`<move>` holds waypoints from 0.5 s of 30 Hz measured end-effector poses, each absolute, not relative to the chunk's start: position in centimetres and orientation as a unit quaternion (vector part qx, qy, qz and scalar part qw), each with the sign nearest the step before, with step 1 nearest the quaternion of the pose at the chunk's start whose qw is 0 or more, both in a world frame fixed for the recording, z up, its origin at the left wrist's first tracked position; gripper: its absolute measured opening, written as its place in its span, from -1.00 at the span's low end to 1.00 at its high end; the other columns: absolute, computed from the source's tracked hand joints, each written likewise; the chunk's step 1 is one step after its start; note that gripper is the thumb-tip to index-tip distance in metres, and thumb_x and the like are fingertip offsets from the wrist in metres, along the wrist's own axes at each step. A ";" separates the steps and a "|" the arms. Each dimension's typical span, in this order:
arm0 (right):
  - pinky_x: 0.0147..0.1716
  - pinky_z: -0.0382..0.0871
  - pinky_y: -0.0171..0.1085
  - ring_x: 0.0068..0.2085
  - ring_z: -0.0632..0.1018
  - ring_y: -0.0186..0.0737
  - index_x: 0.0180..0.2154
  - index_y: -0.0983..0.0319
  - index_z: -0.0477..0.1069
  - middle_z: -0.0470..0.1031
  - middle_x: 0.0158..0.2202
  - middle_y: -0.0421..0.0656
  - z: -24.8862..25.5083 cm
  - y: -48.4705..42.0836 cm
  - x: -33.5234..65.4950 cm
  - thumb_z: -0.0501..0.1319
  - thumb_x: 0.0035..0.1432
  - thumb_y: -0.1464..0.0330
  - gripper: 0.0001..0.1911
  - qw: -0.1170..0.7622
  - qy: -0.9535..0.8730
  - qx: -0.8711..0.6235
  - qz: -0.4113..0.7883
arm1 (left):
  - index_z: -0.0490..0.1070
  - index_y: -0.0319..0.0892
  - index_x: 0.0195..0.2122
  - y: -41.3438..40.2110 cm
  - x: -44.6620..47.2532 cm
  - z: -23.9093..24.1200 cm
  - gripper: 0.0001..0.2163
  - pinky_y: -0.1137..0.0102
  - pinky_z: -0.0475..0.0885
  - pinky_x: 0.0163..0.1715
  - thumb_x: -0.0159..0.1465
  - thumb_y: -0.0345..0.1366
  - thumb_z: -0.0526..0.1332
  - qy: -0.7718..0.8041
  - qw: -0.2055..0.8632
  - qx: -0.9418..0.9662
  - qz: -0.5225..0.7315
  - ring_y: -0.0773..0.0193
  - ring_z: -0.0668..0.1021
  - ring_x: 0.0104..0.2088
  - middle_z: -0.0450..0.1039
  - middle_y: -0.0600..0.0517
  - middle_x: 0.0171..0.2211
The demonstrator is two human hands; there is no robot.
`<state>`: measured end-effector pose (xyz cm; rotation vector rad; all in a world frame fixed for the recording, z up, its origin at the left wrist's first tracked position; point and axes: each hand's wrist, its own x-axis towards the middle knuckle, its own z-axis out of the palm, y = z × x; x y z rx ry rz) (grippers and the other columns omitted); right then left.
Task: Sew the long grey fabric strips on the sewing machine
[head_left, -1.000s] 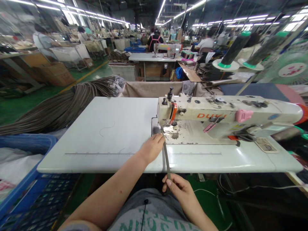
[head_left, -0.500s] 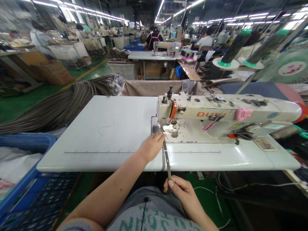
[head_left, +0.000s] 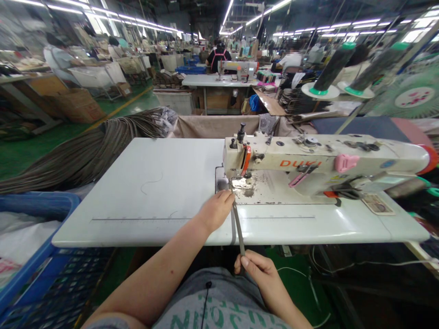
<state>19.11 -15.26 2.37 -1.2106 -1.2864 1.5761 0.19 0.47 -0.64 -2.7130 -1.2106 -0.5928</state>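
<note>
Grey, limp and likely light, the strap (head_left: 238,228) is held taut: left hand (head_left: 216,211) gripping it with bunched fingers at the sewing machine (head_left: 308,160), right hand (head_left: 258,273) pinching its lower end.

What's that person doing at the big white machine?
A person sits at a sewing machine on a white table. A thin grey strap runs from under the needle to the table's front edge. The left hand rests on the table with its fingertips at the strap, right by the needle. The right hand pinches the strap below the table edge. A big heap of straps lies beyond the table, and a blue crate stands to the left.
</note>
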 end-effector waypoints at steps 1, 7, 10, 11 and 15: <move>-0.20 0.38 -0.20 -0.32 0.52 -0.13 -0.45 0.21 0.59 0.53 -0.42 -0.14 2.4 -15.2 19.1 0.28 0.31 0.01 -0.54 0.377 -0.503 -0.475 0.616 | 0.40 -0.20 0.00 0.5 0.2 -0.6 -0.82 0.19 0.44 0.26 0.44 -0.43 0.09 -0.401 0.055 -0.893 -0.197 0.11 0.53 0.15 0.49 -0.14 0.06; -0.22 0.38 -0.19 -0.32 0.52 -0.11 -0.46 0.22 0.59 0.54 -0.42 -0.12 2.1 -15.1 19.0 0.27 0.30 0.00 -0.53 0.375 -0.503 -0.481 0.612 | 0.36 -0.25 0.08 0.9 0.4 -0.7 -0.77 0.17 0.37 0.32 0.43 -0.44 0.09 -0.400 0.035 -0.895 -0.195 0.08 0.47 0.23 0.46 -0.17 0.11; -0.25 0.37 -0.19 -0.34 0.51 -0.12 -0.45 0.22 0.59 0.53 -0.42 -0.12 2.0 -15.2 19.1 0.27 0.30 0.00 -0.53 0.375 -0.502 -0.481 0.613 | 0.34 -0.25 0.10 1.1 0.4 -0.7 -0.76 0.15 0.36 0.34 0.43 -0.42 0.10 -0.404 0.031 -0.894 -0.192 0.06 0.45 0.25 0.45 -0.17 0.13; -0.25 0.37 -0.20 -0.34 0.50 -0.13 -0.45 0.22 0.59 0.52 -0.42 -0.12 2.0 -15.3 19.1 0.27 0.31 0.01 -0.53 0.375 -0.502 -0.481 0.613 | 0.35 -0.24 0.10 1.1 0.5 -0.7 -0.76 0.14 0.36 0.34 0.43 -0.41 0.10 -0.405 0.029 -0.894 -0.192 0.05 0.45 0.25 0.45 -0.17 0.13; -0.23 0.36 -0.20 -0.34 0.50 -0.13 -0.46 0.21 0.59 0.51 -0.43 -0.13 2.1 -15.3 19.4 0.26 0.32 0.01 -0.53 0.375 -0.517 -0.471 0.608 | 0.35 -0.23 0.10 0.9 0.3 -0.7 -0.76 0.17 0.39 0.31 0.44 -0.43 0.09 -0.404 0.034 -0.891 -0.204 0.07 0.49 0.22 0.47 -0.15 0.09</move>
